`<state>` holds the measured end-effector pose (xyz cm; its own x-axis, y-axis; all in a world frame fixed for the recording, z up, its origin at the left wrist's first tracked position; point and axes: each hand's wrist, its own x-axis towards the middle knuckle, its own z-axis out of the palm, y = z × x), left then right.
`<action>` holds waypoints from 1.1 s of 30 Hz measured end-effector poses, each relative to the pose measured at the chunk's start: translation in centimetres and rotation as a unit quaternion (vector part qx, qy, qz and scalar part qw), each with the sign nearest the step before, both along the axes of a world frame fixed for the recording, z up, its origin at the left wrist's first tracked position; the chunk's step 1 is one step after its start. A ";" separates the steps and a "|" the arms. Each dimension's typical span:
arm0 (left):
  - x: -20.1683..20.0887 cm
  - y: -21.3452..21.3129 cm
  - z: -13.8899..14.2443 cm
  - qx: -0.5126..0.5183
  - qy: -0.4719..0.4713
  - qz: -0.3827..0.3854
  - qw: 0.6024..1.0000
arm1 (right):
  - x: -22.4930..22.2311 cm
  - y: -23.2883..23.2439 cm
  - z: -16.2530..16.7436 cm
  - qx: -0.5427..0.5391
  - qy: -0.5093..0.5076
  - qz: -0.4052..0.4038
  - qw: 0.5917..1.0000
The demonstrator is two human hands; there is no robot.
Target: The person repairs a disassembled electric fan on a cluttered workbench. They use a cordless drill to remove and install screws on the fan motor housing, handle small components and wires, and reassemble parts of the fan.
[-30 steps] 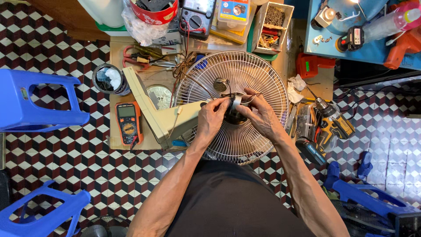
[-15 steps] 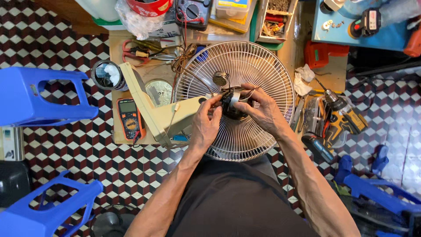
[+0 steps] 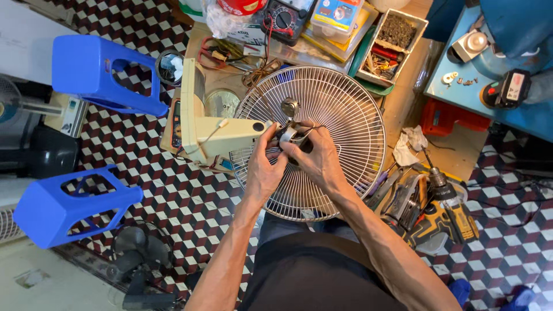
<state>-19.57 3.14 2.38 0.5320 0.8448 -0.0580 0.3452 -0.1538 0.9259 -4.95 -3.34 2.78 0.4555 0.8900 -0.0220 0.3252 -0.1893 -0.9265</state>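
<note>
While the round wire fan guard (image 3: 345, 109) lies flat on the low wooden board (image 3: 403, 124), both hands meet over its centre — the left hand (image 3: 264, 167) and right hand (image 3: 315, 158) pinching the small motor part (image 3: 288, 136) between fingertips, held steady at the hub. The cream fan body (image 3: 213, 129) juts left; drills (image 3: 443, 210) crowd the right edge, and blue stools (image 3: 95, 72) stand well apart on the left.

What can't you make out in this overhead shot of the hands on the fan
Head view:
- Motor part at the fan grille: mostly hidden by left hand and right hand.
- Small parts in the sorting tray: too small to identify.
- Multimeter: cut off by the top edge.
</note>
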 end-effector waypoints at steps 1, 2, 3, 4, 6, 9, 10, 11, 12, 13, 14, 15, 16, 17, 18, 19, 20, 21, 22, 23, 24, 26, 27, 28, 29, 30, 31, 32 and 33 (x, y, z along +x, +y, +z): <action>0.1 0.0 -0.1 -0.009 -0.002 0.009 1.000 | 0.2 0.4 0.0 0.008 -0.045 0.003 0.999; 0.1 0.0 -0.2 -0.018 -0.004 0.018 1.000 | 0.2 0.7 0.0 0.015 -0.089 0.005 0.996; 0.0 0.1 -0.1 -0.029 -0.006 0.026 0.999 | 0.1 1.0 0.1 0.023 -0.133 0.006 0.991; 0.0 0.2 0.0 -0.037 -0.022 0.028 0.999 | 0.2 1.2 0.2 0.010 -0.083 0.007 0.996; -0.3 0.8 0.5 -0.052 -0.057 0.031 0.997 | 0.4 1.5 0.7 -0.019 0.014 0.007 1.000; -1.0 1.2 1.6 -0.124 -0.100 0.040 0.986 | 0.8 1.4 1.4 -0.017 0.074 0.017 0.997; -1.2 1.3 1.9 -0.119 -0.098 0.044 0.987 | 0.8 1.4 1.5 -0.009 0.088 0.014 0.996; -1.3 1.4 2.2 -0.115 -0.095 0.049 0.988 | 0.7 1.6 1.4 -0.002 0.102 0.011 0.995; -1.4 1.6 2.3 -0.115 -0.091 0.053 0.988 | 0.5 1.8 1.3 0.001 0.118 0.007 0.993; -1.4 1.9 2.2 -0.132 -0.100 0.061 0.984 | 0.4 1.9 1.1 -0.016 0.157 -0.012 0.987; -1.3 2.3 2.1 -0.149 -0.108 0.069 0.980 | 0.2 2.0 0.9 -0.034 0.196 -0.031 0.980; -1.4 2.7 1.9 -0.167 -0.116 0.078 0.976 | 0.1 2.2 0.7 -0.051 0.234 -0.050 0.970; -1.4 3.1 1.7 -0.180 -0.128 0.077 0.972 | 0.0 2.3 0.4 -0.042 0.259 -0.054 0.963; -1.5 3.4 1.5 -0.195 -0.139 0.075 0.968 | 0.1 2.3 0.3 -0.034 0.284 -0.060 0.956; -1.6 3.8 1.4 -0.211 -0.150 0.072 0.963 | 0.2 2.2 0.2 -0.028 0.308 -0.067 0.949; -1.7 4.2 1.2 -0.221 -0.148 0.055 0.962 | 0.6 2.0 0.2 -0.015 0.329 -0.062 0.942; -1.9 4.7 1.2 -0.232 -0.146 0.038 0.961 | 0.9 1.8 0.4 -0.003 0.351 -0.058 0.935; -2.1 4.9 1.2 -0.243 -0.144 0.021 0.959 | 1.0 1.6 0.5 0.008 0.373 -0.055 0.926; -2.3 5.0 1.2 -0.243 -0.143 0.009 0.959 | 1.0 1.3 0.6 0.010 0.399 -0.051 0.915; -2.4 5.2 1.3 -0.242 -0.143 -0.004 0.960 | 1.3 0.8 1.0 0.013 0.426 -0.047 0.904; -2.5 5.3 1.4 -0.240 -0.144 -0.017 0.960 | 1.4 0.4 1.4 0.016 0.451 -0.043 0.891; -3.0 5.6 1.5 -0.258 -0.167 -0.044 0.950 | 1.4 0.3 1.7 0.032 0.458 -0.024 0.888; -3.1 5.6 1.4 -0.268 -0.178 -0.058 0.945 | 1.4 0.2 1.8 0.040 0.462 -0.015 0.886; -3.1 5.8 1.3 -0.269 -0.177 -0.060 0.945 | 1.4 0.2 1.9 0.034 0.458 -0.025 0.888; -3.1 5.9 1.0 -0.269 -0.174 -0.063 0.945 | 1.3 0.2 1.9 0.029 0.455 -0.034 0.889; -3.3 6.2 0.8 -0.267 -0.170 -0.066 0.946 | 1.1 0.4 1.9 0.026 0.453 -0.042 0.890; -3.6 6.4 0.5 -0.268 -0.164 -0.059 0.948 | 0.9 0.6 1.8 0.027 0.436 -0.056 0.898; -3.9 6.7 0.2 -0.268 -0.158 -0.054 0.949 | 0.6 0.8 1.9 0.028 0.418 -0.069 0.905; -4.2 6.8 -0.1 -0.268 -0.153 -0.049 0.950 | 0.4 1.0 2.0 0.029 0.400 -0.083 0.912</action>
<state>-23.75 9.93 2.30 0.6671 0.6832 -0.2969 0.0561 0.3513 0.9346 -4.55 -2.37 4.74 0.4432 0.8205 -0.3611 -0.4878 -0.1172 -0.8650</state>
